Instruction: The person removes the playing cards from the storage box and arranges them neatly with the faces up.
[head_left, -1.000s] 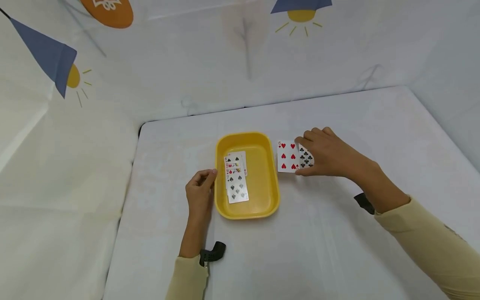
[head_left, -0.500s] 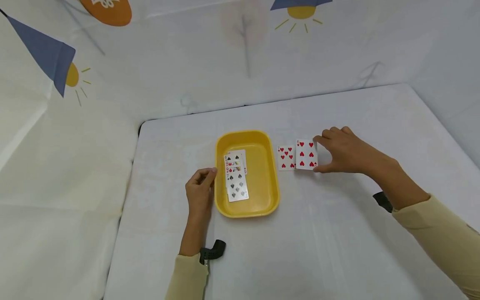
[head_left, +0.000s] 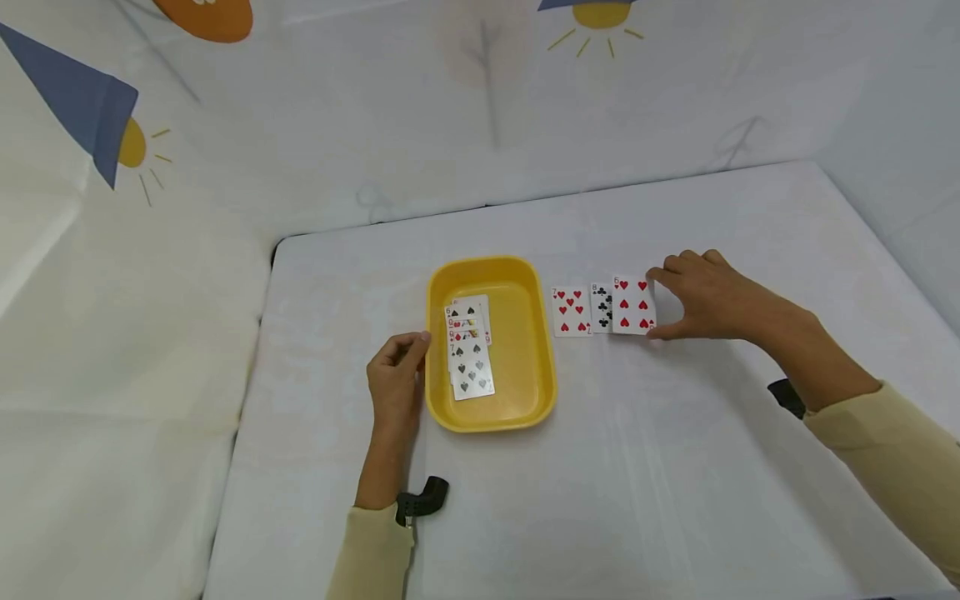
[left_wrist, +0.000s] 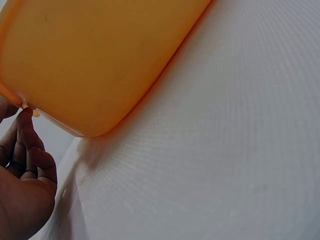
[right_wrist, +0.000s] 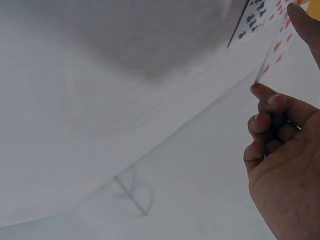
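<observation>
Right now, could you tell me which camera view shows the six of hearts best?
The head view: the six of hearts lies face up, all pips readable, overlapping a clubs card, with the right hand at its edge. The right wrist view catches it only edge-on and blurred; the left wrist view misses it.

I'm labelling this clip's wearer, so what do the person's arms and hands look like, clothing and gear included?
Both hands, the left hand and right hand, are bare: no gloves, rings or watch visible. Each arm wears a pale yellow long sleeve. A small black device sits at each wrist by the cuff.
</observation>
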